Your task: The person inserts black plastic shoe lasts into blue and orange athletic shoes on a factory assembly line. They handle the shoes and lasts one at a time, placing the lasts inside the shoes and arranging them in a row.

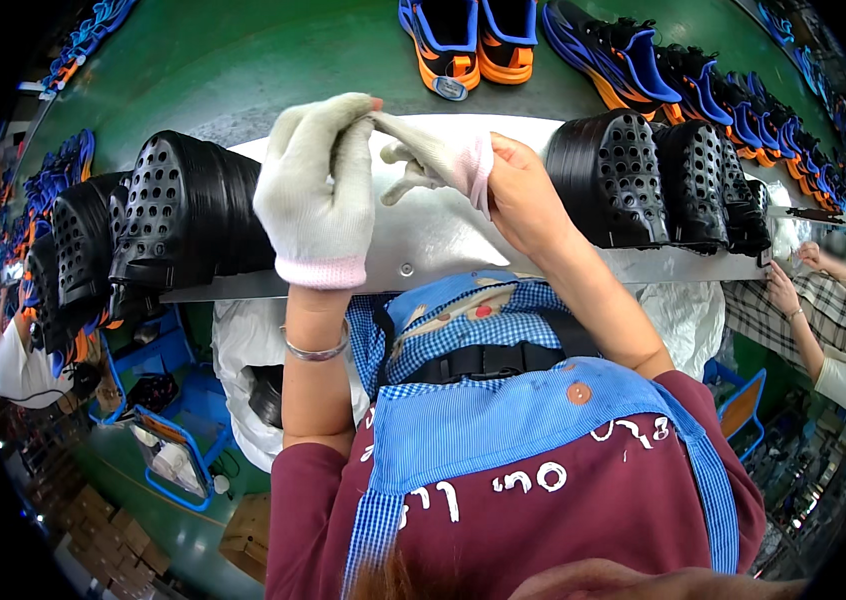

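A pale grey knitted work glove with a pink cuff covers my left hand [315,185]. Its fingertips pinch the finger end of a matching glove [428,150], which stretches between my two hands. My right hand [528,195] is bare; its fingers are closed at that glove's pink cuff, and whether some fingertips are inside the cuff is hidden. Both hands are raised over a shiny metal ledge [433,235] in front of me. Nested black perforated plastic shoe inserts [178,200] lie left of my left hand, and a similar stack [618,175] lies right of my right hand.
Black, blue and orange sneakers [448,50] stand on the green work surface [243,70], with a long row of sneakers [623,60] at right. Another person [833,310] works at far right. White plastic bags [243,350] hang below the ledge; blue-framed chairs [178,450] stand at left.
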Available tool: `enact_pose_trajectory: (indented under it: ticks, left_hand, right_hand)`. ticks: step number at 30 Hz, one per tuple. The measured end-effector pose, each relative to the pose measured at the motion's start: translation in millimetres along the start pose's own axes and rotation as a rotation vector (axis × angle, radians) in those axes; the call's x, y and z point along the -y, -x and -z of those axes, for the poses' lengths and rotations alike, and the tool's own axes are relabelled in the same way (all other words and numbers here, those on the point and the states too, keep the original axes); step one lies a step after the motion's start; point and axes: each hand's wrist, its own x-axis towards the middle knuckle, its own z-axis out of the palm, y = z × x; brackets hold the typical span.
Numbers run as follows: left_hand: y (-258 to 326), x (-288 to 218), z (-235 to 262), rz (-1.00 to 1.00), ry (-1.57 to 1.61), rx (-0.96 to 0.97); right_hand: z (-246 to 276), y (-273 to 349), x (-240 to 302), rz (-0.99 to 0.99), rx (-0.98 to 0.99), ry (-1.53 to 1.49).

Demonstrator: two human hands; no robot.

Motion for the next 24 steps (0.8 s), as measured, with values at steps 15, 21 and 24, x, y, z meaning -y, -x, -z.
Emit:
enact_pose_trajectory:
  ticks: [15,21,24]
  left_hand:
    - [28.8,5.0,-25.5,0.510,0.465,0.686]
    - [33.6,-40.6,-36.2,0.251,0.458,0.704]
    - [52.6,-43.7,-49.6,0.047,0.429,0.458]
  right_hand:
    - [9.5,-9.9,-36.7,0.449,0.005,1.127]
    - [8.1,-27.3,-35.6,0.207,0.141,0.696]
    - [10.8,-47.0,-31.4,-0.059,0.216,0.354]
